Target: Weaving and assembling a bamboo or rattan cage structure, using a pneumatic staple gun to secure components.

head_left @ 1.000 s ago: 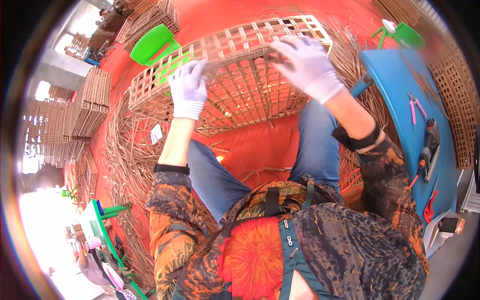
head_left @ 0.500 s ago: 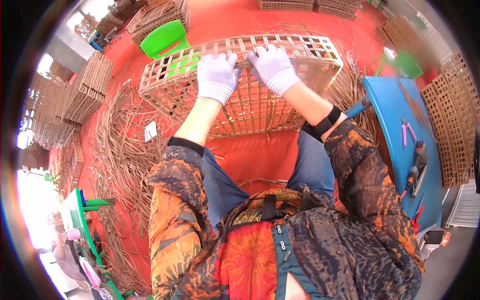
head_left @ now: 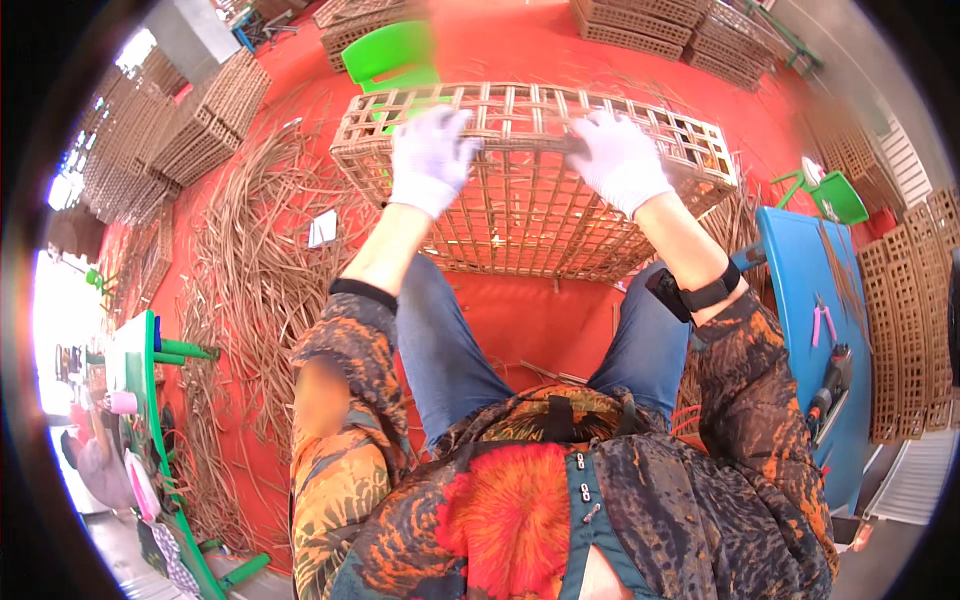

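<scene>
A brown open-weave basket, woven of flat strips in a square lattice, stands in front of my knees with its long narrow side uppermost. My left hand, in a white knit glove, grips the near upper edge of that side, left of its middle. On the same edge, farther right, my right hand in a matching glove has its fingers curled over the strips. Both gloves are slightly blurred, and the fingertips are partly hidden by the weave.
Loose brown strips litter the red floor at left. At right, a blue table bears pink-handled snips and a power tool. A green chair stands behind the basket. Lattice panels are stacked around.
My hands have moved apart along the basket's edge, the right one going rightward. The whole view has shifted, so the basket appears farther right and lower.
</scene>
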Demonstrator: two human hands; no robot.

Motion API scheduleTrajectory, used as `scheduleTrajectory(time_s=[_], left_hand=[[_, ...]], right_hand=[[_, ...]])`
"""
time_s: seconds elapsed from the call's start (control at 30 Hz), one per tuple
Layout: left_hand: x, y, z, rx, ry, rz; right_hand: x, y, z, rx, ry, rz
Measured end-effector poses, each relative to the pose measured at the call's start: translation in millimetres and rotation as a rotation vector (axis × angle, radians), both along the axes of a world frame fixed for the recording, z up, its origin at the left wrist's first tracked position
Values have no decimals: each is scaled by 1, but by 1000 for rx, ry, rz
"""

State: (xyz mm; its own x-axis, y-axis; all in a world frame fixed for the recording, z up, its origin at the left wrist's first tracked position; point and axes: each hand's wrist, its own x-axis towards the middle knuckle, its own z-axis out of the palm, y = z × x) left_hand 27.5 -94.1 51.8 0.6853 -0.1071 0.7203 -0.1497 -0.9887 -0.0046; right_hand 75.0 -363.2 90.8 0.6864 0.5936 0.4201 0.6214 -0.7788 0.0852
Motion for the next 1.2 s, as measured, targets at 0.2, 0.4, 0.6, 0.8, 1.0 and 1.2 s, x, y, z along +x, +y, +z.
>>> scheduleTrajectory(time_s=[0.2, 0.4, 0.6, 0.8, 1.0, 1.2], left_hand=[[-11, 58, -6, 98, 2, -72], [-2, 52, -6, 139, 45, 10], [0, 58, -5, 198, 61, -4], [5, 67, 6, 199, 205, -72], [-22, 91, 10, 24, 25, 44], [-35, 115, 10, 90, 202, -36]], right_hand=[[-8, 74, -12, 133, -210, 247], [-8, 131, -28, -4, -192, 25], [-2, 135, -23, -51, -229, 67], [-1, 133, -16, -69, -118, 106], [-14, 130, -15, -53, -160, 90], [-22, 128, -14, -40, -146, 99]])
